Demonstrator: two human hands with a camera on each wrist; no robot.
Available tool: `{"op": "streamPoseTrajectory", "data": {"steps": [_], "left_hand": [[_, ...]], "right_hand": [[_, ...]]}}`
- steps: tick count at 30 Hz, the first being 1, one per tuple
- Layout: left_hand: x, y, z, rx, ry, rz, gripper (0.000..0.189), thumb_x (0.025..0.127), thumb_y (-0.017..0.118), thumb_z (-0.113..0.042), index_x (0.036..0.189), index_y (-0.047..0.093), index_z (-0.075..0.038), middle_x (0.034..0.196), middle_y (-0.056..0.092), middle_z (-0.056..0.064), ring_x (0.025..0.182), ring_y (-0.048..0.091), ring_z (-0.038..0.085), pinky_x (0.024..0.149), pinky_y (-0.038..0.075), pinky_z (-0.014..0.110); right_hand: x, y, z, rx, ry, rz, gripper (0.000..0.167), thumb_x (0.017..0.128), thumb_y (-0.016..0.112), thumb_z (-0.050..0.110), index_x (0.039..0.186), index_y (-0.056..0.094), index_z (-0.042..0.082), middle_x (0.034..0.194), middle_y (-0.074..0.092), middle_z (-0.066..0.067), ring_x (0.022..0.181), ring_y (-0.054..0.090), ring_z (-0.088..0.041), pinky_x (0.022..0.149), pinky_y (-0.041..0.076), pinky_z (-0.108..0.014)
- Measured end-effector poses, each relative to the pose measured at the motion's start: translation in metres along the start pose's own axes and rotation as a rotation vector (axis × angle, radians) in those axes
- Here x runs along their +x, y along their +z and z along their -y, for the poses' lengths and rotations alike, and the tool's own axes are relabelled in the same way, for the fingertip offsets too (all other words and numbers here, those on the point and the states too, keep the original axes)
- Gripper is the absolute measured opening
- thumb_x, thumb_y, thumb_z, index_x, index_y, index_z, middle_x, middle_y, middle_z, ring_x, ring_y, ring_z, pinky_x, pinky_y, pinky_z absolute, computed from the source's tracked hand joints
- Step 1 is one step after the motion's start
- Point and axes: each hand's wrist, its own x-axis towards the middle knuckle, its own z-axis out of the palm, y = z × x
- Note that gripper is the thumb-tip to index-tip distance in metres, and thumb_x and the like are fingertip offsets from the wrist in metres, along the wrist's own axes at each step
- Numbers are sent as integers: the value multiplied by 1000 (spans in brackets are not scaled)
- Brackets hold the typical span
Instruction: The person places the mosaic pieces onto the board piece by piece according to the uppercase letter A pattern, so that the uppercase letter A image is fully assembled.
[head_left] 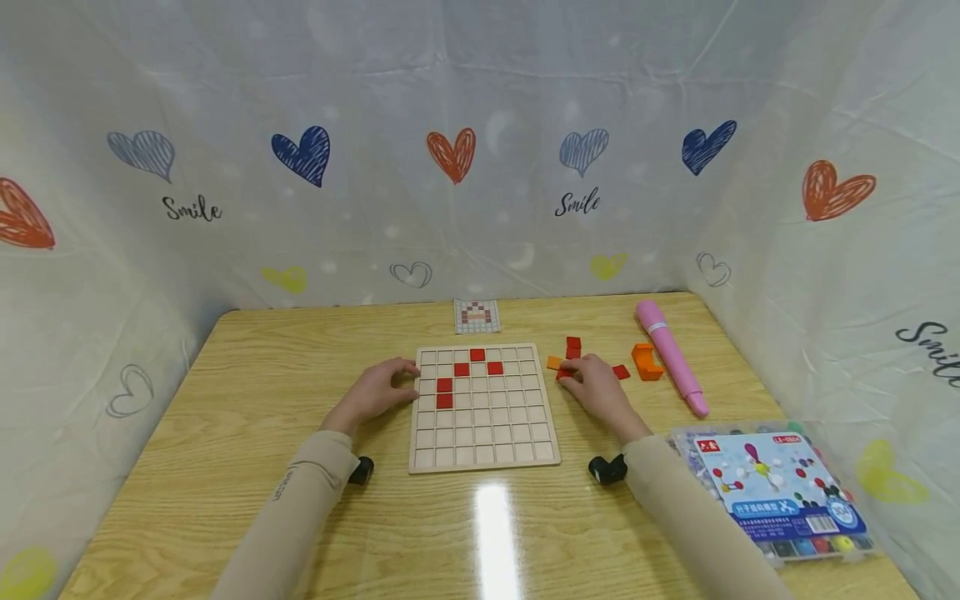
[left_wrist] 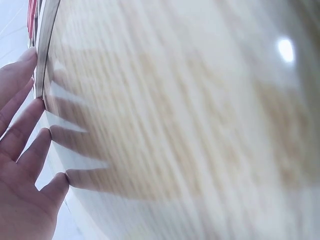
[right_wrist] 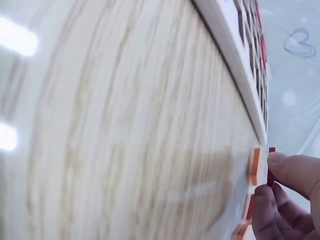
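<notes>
A wooden grid board (head_left: 480, 454) lies flat on the table, with several red square tiles (head_left: 445, 401) set in its upper cells. My left hand (head_left: 378, 389) rests at the board's left edge, its fingertips touching the rim and the tabletop, as the left wrist view shows. Right of the board, my right hand (head_left: 600, 390) pinches a red tile (right_wrist: 271, 170) between thumb and fingers. Around that hand lie an orange tile (head_left: 553, 362) and loose red tiles (head_left: 573, 342), partly covered by the fingers.
Behind the board lies a small pattern card (head_left: 477, 317). To the right are an orange plastic holder (head_left: 647, 362), a pink pen-shaped stick (head_left: 675, 358) and a clear box with a molecule-model label (head_left: 780, 483). A curtain printed with hearts (head_left: 453, 155) hangs round the table.
</notes>
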Motion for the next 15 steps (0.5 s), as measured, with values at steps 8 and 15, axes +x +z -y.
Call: {"op": "streamPoseTrajectory", "data": {"steps": [8,15], "left_hand": [[0,0,0,4,10,-3,34,91,70,-13,122,63,-3,144,49,17,138,37,38,116,28,51],[1,0,2,10,23,-4,34,90,71,-13,122,63,-2,144,49,18,138,37,38,116,27,51]], "right_hand": [[-5,-6,20,70,-25,-7,33,92,69,15,121,68,0,109,64,-16,94,59,-27,84,52,-43],[-9,-2,40,133,-71,37,32,90,71,17,119,70,3,107,68,-12,90,64,-23,80,55,-40]]}}
